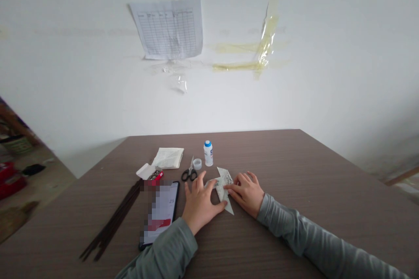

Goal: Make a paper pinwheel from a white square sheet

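Brown wood-look table w/ white glue bottle, black-handled scissors, phone, screen blurred, & bundle of dark sticks; small open box by folded white cloth. Grid form taped to wall.

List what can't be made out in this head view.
Phone screen: pixelated, nothing legible.
Red box: lower part lost in the same pixelation, contents unclear.
Folded paper: partly covered by the left hand and right hand, so its full shape is hidden.
Bottle label: too small to read.
Wall chart: entries too small to read.
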Available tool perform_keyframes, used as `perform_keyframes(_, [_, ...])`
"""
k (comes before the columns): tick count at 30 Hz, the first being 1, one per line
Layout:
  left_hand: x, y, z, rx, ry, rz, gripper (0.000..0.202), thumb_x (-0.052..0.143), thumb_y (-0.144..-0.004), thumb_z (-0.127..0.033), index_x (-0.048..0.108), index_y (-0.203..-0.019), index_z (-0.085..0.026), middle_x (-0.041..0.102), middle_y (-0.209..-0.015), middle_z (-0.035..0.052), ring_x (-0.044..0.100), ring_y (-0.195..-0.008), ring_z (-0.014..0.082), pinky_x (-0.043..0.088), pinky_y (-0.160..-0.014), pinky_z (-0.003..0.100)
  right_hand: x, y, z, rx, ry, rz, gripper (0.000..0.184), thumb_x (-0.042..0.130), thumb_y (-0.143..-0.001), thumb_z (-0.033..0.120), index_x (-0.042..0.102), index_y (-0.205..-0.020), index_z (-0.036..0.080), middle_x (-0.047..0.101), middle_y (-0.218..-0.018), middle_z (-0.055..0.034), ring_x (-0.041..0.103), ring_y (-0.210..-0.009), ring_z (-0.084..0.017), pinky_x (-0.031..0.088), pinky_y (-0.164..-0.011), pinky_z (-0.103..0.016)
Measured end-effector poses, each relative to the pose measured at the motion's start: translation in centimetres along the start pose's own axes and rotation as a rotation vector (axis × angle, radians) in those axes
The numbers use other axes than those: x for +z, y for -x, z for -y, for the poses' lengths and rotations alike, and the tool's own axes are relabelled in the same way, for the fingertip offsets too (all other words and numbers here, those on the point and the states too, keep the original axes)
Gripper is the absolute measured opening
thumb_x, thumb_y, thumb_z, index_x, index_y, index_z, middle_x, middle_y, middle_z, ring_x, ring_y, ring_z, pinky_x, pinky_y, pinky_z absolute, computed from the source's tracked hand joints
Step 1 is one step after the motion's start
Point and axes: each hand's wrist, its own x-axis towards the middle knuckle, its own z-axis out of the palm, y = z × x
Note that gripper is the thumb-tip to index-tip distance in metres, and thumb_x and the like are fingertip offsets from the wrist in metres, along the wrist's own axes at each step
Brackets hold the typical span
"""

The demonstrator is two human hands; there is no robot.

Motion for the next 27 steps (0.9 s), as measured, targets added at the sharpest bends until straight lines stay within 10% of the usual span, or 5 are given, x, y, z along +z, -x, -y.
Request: perform_keyframes(27, [-0.36, 0.23, -0.24, 0.001, 0.021, -0.009, 0.073, 0.108, -0.096, -0.047, 0.091, -0.165, -0.035, 0.066, -0.197, 0.0197, 0.06, -0.183, 0.0574, 0.041, -0.153, 0.09, 0.53, -0.18, 0.01, 0.045, 0.028, 0.007, 0.042, 0.076, -0.126, 0.034, 0.097, -0.155, 0.054, 0.09, -0.121, -0.0077, 0.088, -0.121, -0.036, 0.062, -0.135, -0.068])
